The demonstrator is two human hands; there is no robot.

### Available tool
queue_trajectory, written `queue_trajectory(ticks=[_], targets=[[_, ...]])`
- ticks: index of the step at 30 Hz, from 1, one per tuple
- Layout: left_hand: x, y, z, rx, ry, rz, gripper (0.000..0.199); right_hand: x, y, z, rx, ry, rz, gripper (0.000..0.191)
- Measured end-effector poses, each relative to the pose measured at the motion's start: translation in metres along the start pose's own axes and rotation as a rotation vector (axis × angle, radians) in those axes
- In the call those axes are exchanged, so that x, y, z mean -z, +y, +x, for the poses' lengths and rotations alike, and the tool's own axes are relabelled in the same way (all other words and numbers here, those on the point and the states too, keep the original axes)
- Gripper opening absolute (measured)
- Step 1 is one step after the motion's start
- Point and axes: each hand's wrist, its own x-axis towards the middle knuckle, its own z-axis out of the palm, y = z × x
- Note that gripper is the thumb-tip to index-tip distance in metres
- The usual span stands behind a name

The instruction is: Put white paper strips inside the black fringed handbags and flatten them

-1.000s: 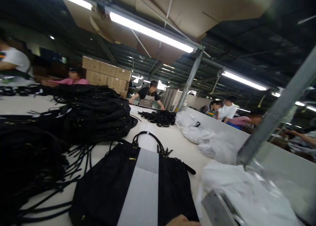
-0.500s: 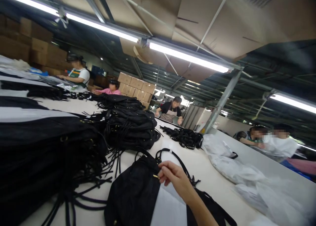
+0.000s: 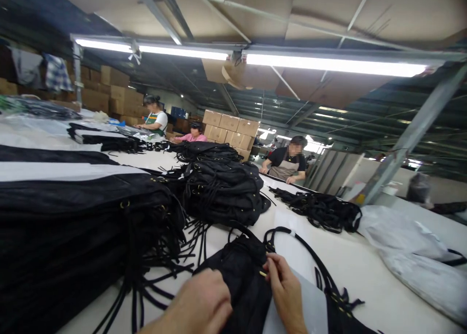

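A black fabric bag [image 3: 242, 271] with straps and gold-coloured metal pieces lies on the white table before me. My right hand [image 3: 284, 288] pinches its upper right edge, close to a small gold bar [image 3: 262, 273]. Over the bag's left side is my left hand [image 3: 199, 302], slightly blurred, its fingers curled and partly hidden. Whether it touches the cloth I cannot tell. Beside the bag, partly under my right hand, is a pale sheet [image 3: 302, 300]. A black strap [image 3: 310, 249] with a white band curves to the right.
On the left rises a tall stack of black bags [image 3: 73, 237], its cords trailing over the table [image 3: 346, 266]. A second bag pile [image 3: 222, 188] stands behind it. More black straps [image 3: 324, 210] and clear plastic bags [image 3: 419, 256] lie right. Several people work farther back.
My left hand has come into view over the bag. My right hand still pinches the edge. The view has turned right-to-left and levelled, so the scene sits farther right.
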Motion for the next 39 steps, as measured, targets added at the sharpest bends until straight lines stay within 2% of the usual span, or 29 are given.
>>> queue_trajectory(ticks=[2, 4, 7, 9, 11, 13, 16, 18, 20, 23, 24, 26, 27, 29, 32, 35, 37, 39], targets=[[0.009, -0.017, 0.013, 0.190, -0.050, 0.108, 0.017, -0.011, -0.015, -0.007, 0.076, -0.116, -0.004, 0.046], [0.005, -0.028, 0.021, 0.338, -0.098, 0.200, 0.020, -0.021, -0.024, -0.014, 0.140, -0.262, -0.006, 0.043], [-0.013, -0.033, 0.025, 0.345, -0.118, 0.210, 0.020, -0.030, -0.024, -0.021, 0.171, -0.396, 0.001, 0.047], [-0.022, -0.033, 0.026, 0.319, -0.079, 0.167, 0.022, -0.033, -0.018, -0.021, 0.094, -0.437, 0.023, 0.055], [-0.028, -0.032, 0.029, 0.221, 0.000, 0.139, 0.024, -0.037, -0.012, -0.020, -0.050, -0.462, 0.061, 0.065], [-0.037, -0.033, 0.032, 0.010, 0.090, 0.182, 0.022, -0.042, -0.007, -0.019, -0.166, -0.463, 0.090, 0.069], [-0.062, -0.037, 0.035, -0.341, 0.148, 0.332, 0.012, -0.048, -0.004, -0.019, -0.134, -0.385, 0.013, 0.059], [-0.074, -0.038, 0.036, -0.430, 0.105, 0.330, 0.017, -0.049, -0.004, -0.019, -0.101, -0.335, -0.100, 0.050], [-0.072, -0.036, 0.038, -0.329, -0.007, 0.096, 0.020, -0.047, -0.005, -0.020, -0.111, -0.365, -0.126, 0.038], [-0.041, -0.037, 0.045, -0.079, -0.117, -0.393, 0.014, -0.042, -0.009, -0.021, -0.190, -0.426, -0.001, 0.025], [-0.027, -0.041, 0.049, -0.005, -0.098, -0.500, 0.017, -0.040, -0.011, -0.022, -0.233, -0.441, 0.038, 0.027], [-0.006, -0.055, 0.058, 0.334, -0.041, -0.838, 0.021, -0.038, -0.016, -0.022, -0.318, -0.472, 0.092, 0.036], [-0.001, -0.063, 0.062, 0.446, -0.044, -0.901, 0.021, -0.038, -0.018, -0.022, -0.345, -0.485, 0.117, 0.040], [-0.001, -0.080, 0.067, 0.608, -0.150, -0.972, 0.026, -0.037, -0.024, -0.022, -0.380, -0.480, 0.168, 0.045], [-0.020, -0.095, 0.064, 0.694, -0.391, -1.041, 0.038, -0.035, -0.033, -0.021, -0.396, -0.433, 0.209, 0.048], [-0.038, -0.094, 0.056, 0.665, -0.516, -1.124, 0.054, -0.033, -0.042, -0.022, -0.410, -0.369, 0.287, 0.050], [-0.041, -0.091, 0.052, 0.576, -0.512, -1.091, 0.057, -0.033, -0.045, -0.023, -0.427, -0.365, 0.358, 0.052], [-0.035, -0.088, 0.051, 0.451, -0.340, -0.971, 0.052, -0.033, -0.047, -0.024, -0.459, -0.372, 0.418, 0.055]])
